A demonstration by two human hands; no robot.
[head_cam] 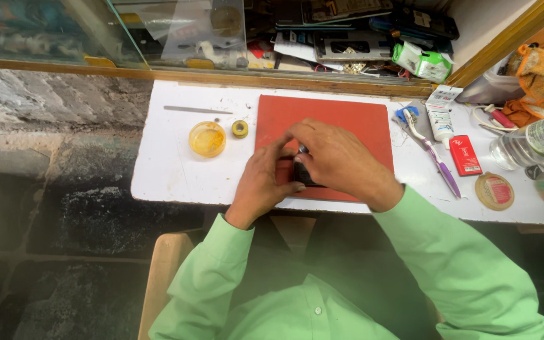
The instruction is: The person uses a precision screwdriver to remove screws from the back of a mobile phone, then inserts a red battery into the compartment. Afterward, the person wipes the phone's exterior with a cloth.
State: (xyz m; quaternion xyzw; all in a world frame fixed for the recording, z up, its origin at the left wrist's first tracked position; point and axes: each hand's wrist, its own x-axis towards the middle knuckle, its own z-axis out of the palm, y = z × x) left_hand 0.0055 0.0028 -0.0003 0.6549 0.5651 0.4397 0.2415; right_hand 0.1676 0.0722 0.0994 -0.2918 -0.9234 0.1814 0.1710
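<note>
Both hands meet over the red work mat (347,119) on the white tabletop (171,170). The left hand (262,182) curls around a small black device (301,173), thumb pressed along its lower edge; the right hand (335,157) arches over it from above, fingers bent down onto its top. Most of the device is hidden, so its kind cannot be told. It sits near the mat's front edge, between the 2 palms.

To do this well, I judge the left hand should brace the device flat on the mat while the right fingertips work with small, even pressure, keeping loose parts over the mat.

Counted: 1 red mat, 1 black device, 1 round yellow dish (207,139), 1 small roll of yellow tape (240,128), 1 thin metal strip (196,110), 1 purple toothbrush (432,154), 1 white tube (439,119), 1 flat red pack (465,155), 1 round lid (494,191), 1 clear plastic bottle (533,141).
</note>
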